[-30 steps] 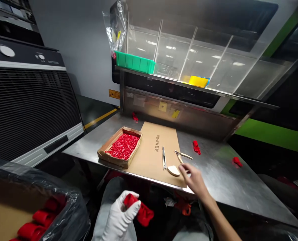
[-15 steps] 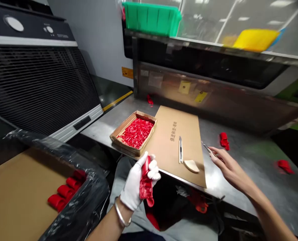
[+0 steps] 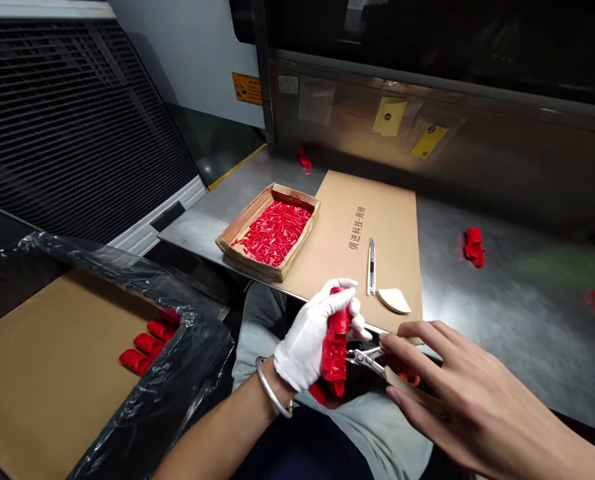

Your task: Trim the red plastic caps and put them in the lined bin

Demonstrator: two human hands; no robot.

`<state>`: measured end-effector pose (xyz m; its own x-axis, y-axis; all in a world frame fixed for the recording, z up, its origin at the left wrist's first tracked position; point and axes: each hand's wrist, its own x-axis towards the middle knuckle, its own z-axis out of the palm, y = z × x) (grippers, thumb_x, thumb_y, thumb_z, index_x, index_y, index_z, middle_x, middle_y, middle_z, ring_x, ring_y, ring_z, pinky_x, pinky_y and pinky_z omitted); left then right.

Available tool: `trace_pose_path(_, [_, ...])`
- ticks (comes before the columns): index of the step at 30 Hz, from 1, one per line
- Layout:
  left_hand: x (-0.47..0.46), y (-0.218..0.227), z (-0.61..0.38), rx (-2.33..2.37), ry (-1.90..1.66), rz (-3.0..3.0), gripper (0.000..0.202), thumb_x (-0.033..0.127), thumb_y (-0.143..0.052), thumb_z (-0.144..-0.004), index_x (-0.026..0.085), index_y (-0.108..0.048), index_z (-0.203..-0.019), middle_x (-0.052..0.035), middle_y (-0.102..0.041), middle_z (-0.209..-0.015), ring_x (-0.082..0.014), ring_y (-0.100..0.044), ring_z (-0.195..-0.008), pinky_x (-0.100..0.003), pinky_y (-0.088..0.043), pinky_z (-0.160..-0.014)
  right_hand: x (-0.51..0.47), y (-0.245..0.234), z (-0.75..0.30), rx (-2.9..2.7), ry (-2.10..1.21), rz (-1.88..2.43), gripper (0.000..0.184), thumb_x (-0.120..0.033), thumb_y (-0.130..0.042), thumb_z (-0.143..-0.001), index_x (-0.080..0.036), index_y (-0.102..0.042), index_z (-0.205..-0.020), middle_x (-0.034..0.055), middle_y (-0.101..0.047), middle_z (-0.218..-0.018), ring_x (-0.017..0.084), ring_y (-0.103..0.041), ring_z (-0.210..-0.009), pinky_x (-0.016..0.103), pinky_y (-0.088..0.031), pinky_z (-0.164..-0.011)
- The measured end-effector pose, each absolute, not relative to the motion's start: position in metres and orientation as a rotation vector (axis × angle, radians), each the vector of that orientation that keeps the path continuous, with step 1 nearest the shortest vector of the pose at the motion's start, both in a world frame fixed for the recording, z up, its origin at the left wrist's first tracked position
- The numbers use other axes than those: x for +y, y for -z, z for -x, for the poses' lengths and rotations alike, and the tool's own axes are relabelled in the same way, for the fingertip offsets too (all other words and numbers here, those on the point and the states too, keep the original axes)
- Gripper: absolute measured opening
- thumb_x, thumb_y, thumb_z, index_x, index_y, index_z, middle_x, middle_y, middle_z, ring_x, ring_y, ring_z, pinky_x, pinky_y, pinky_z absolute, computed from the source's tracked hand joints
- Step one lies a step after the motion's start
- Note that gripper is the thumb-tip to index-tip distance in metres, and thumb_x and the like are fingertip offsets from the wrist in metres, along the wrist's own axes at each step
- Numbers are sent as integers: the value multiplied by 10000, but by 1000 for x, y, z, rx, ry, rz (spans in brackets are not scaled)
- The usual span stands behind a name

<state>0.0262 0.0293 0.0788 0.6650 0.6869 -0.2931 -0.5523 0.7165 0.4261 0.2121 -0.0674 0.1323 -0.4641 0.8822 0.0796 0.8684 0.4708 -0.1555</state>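
My left hand (image 3: pixel 310 337), in a white glove with a bracelet at the wrist, is closed around a red plastic part (image 3: pixel 335 347) above my lap. Bare, my right hand (image 3: pixel 462 383) grips a pair of nippers (image 3: pixel 370 360) with pale handles. Their metal jaws meet the right side of the red part, near its middle. Ahead of both hands, on a cardboard sheet (image 3: pixel 387 200), lie a utility knife (image 3: pixel 371 267) and a cream-coloured wedge-shaped piece (image 3: pixel 393 301).
A shallow cardboard tray (image 3: pixel 222 243) of small red offcuts stands on the metal table (image 3: pixel 442 260). Several red parts, one a red piece (image 3: pixel 473 247), lie about it. At left is a carton (image 3: pixel 67 347) lined with black plastic, holding several red parts (image 3: pixel 149 345).
My right hand has come left and down from the table's right side, bringing the nippers to the red part. My left hand has turned the part and shifted right. The view has tilted downward.
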Motion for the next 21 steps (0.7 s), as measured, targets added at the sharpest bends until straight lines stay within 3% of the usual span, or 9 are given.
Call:
trace_pose_path(4, [27,-82,-26,509,-714,-390,208,279,-645,-889,206,-552,-1059,22,-555,-789,-107,-562,-637,-271,-529,-682,-69,-135,-205,-2588,-21,1529,373,-389,-553,-952,-206,-574,-1277,123,-603,-1112,252,-583,-974,369,-537,-734])
trace_pose_path(12, [18,-88,-28,686,-732,-533,376,313,-729,-813,198,-547,-1121,24,-567,-777,-112,-565,-670,-240,-507,-655,-72,-133,-184,-2658,341,1544,360,-319,-497,-954,-158,-627,-1249,145,-625,-981,295,-595,-912,430,-474,-732])
trace_pose_path(21, [15,-75,-29,753,-672,-601,334,281,-627,-885,185,-531,-1190,23,-573,-763,-99,-545,-648,-216,-496,-620,-80,-127,-176,-2730,448,1554,383,-293,-449,-960,-135,-634,-1255,141,-628,-933,272,-586,-846,419,-443,-701])
